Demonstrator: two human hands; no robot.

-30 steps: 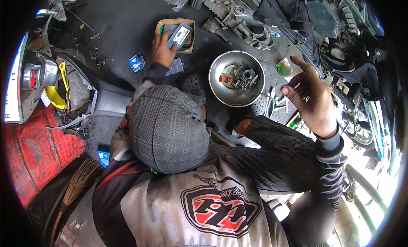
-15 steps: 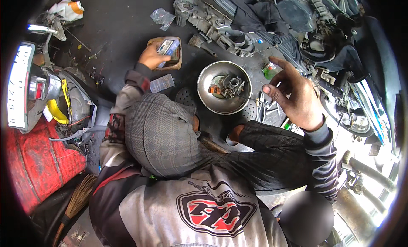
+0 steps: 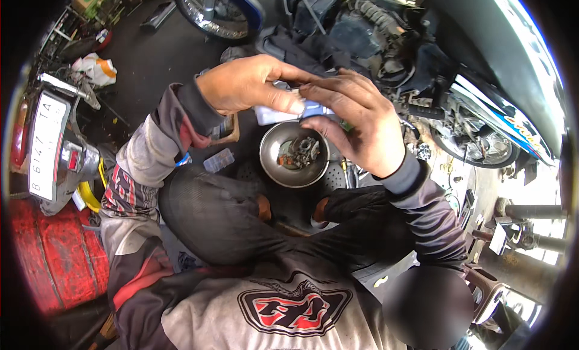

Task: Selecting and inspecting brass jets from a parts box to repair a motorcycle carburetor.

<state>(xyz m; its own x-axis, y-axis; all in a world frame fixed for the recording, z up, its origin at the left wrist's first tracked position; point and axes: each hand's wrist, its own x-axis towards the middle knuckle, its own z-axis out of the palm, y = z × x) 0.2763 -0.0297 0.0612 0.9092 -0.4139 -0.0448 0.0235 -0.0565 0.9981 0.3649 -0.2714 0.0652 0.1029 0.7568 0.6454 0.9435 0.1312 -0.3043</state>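
Observation:
In front of me, above the knees, both hands hold a small blue and white box (image 3: 268, 115). My left hand (image 3: 247, 85) grips its left end, with the thumb lying along the near side. The fingers of my right hand (image 3: 365, 118) close over its right end. A metal bowl (image 3: 270, 168) stands on the floor just below the box, with greasy metal parts (image 3: 301, 150) inside. Left of the bowl lies a clear plastic case (image 3: 219, 160). An open cardboard box (image 3: 231, 130) is partly hidden behind my left forearm.
A motorcycle wheel (image 3: 220, 15) stands at the far side. Dark motorcycle parts (image 3: 368, 33) crowd the back right, beside a motorcycle's wheel (image 3: 476, 142). At left are a tail section with a licence plate (image 3: 51, 145) and a red drum (image 3: 60, 253).
My left hand has lifted the blue and white box out of the cardboard box and brought it rightward. My right hand has moved left and closed on it. The head view has shifted up.

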